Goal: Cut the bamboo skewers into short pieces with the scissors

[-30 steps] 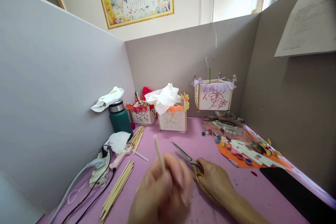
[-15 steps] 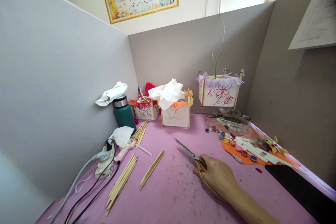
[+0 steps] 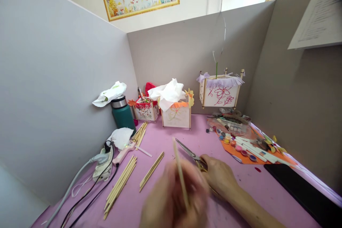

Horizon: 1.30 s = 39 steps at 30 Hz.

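My left hand (image 3: 162, 199), smeared by motion, is raised at the bottom middle of the view. It is closed on a thin wooden stick (image 3: 179, 169), which points up and away from me. Just right of it, my right hand (image 3: 221, 176) rests low over the table, wrapped round the gold handles of a pair of scissors (image 3: 189, 152). The blades point away and to the left, looking nearly closed. Left of my hands lie a small group of wooden sticks (image 3: 151, 171) and a larger bundle (image 3: 120, 185).
A pink glue gun (image 3: 124, 154), power strip (image 3: 103, 171) and cables lie left, by a green bottle (image 3: 123, 114). Paper lanterns (image 3: 176, 117) line the back; one with purple fringe (image 3: 221, 94) hangs. Paint pots (image 3: 237, 146) and a black slab (image 3: 299, 188) are on the right.
My left hand has come into view from below with a wooden stick in it. My right hand still grips the scissors in about the same place. The view has shifted slightly.
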Available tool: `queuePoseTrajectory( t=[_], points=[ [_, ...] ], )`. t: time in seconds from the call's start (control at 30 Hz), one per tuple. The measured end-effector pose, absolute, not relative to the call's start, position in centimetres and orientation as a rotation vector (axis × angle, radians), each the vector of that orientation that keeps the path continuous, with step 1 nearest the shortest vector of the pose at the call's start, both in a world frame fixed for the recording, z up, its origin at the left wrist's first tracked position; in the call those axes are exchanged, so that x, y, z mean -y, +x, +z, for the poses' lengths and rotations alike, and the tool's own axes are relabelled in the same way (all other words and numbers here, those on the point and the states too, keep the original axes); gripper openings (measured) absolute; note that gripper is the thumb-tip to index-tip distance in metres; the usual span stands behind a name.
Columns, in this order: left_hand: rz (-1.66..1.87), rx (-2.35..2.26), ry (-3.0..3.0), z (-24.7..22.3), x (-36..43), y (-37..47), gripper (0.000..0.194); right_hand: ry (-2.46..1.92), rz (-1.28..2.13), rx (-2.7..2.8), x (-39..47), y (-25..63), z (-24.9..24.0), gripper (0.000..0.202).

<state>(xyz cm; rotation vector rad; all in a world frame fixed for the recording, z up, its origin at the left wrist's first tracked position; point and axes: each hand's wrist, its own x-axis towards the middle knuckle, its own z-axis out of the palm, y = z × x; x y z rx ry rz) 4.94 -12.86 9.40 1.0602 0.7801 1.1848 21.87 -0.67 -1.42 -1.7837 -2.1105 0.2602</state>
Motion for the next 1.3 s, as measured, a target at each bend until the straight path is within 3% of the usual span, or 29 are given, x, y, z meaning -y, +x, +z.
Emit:
queuePoseTrajectory(
  t=[0.1,0.27,0.37,0.47,0.57,0.7,0.77,0.83,0.97,1.03,1.17,1.3],
  points=[
    [1.317,-0.795,1.034,8.9,6.7,4.0,0.031,-1.68,0.486,1.957,0.6,22.0,-0.3,0.027],
    [1.314,-0.866,1.028,6.6,0.8,1.8,0.031,-1.171,1.747,1.334,1.4,21.9,2.3,0.06],
    [1.305,-0.894,0.993,5.3,-0.1,1.6,0.024,-1.044,2.251,0.929,1.7,21.6,2.2,0.061],
    [1.292,-0.911,0.974,4.2,-0.5,1.8,0.023,-1.012,2.389,0.788,1.4,21.5,1.3,0.059],
    [1.291,-0.914,0.991,3.4,-0.7,2.0,0.033,-0.869,2.366,0.787,0.9,21.8,0.7,0.058],
    [1.264,-0.934,0.966,2.9,-0.6,2.0,0.041,-0.991,2.34,0.676,0.7,21.8,0.7,0.051],
    [1.25,-0.924,0.929,2.9,-0.4,1.9,0.042,-1.022,2.247,0.861,1.1,21.7,1.3,0.051],
    [1.245,-0.906,0.9,2.9,-0.1,1.9,0.043,-1.11,1.926,1.212,1.8,21.6,1.9,0.049],
    [1.248,-0.888,0.886,2.8,0.1,1.9,0.044,-1.361,0.677,1.813,2.2,21.9,1.8,0.037],
    [1.272,-0.884,0.894,2.7,0.2,2.1,0.038,-1.365,0.244,1.949,1.8,22.0,0.9,0.033],
    [1.286,-0.9,0.924,2.3,0.2,2.4,0.021,-1.397,-0.061,2.069,1.3,21.9,-0.8,0.038],
    [1.215,-0.955,0.934,1.9,0.2,2.4,0.022,-1.438,-0.131,2.078,1.6,21.5,-0.9,0.036]
  ],
)
